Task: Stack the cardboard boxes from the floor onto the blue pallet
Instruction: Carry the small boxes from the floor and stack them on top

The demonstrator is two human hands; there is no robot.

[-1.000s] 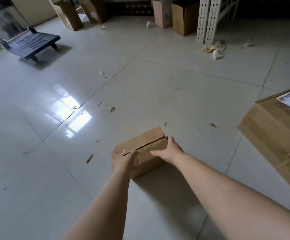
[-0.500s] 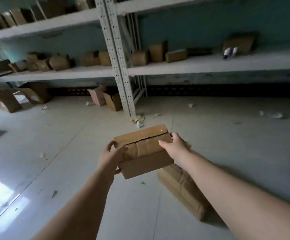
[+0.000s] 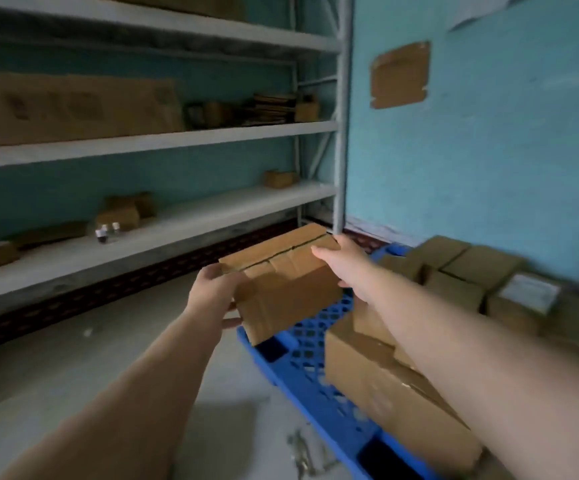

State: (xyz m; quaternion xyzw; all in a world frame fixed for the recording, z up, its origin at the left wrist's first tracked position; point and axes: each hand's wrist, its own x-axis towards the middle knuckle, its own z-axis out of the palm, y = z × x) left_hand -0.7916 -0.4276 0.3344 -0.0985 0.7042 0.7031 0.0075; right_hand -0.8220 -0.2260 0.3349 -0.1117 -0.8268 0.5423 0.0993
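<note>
Small cardboard box (image 3: 282,282) is held in the air by both hands, tilted, over the near-left corner of the blue pallet (image 3: 310,368), not touching it. Left hand (image 3: 213,294) grips the box's left end: thumb on top, fingers (image 3: 230,322) wrapped under, pinching that end. Right hand (image 3: 341,263) clamps the far right end, thumb lying across the top flap seam, fingers curled over the edge. Top flaps meet at a dark seam running along the box's length.

On the pallet: large cardboard box (image 3: 381,393) right of the held box, partly hidden by the right forearm, a smaller box sitting on it. Behind it, a cluster of small boxes (image 3: 461,271) toward the wall side of the pallet; 1 carries a white label (image 3: 528,292), blurred. Left of the pallet, white shelving (image 3: 149,140) with assorted cartons. Bare floor (image 3: 73,368) left of the pallet.
</note>
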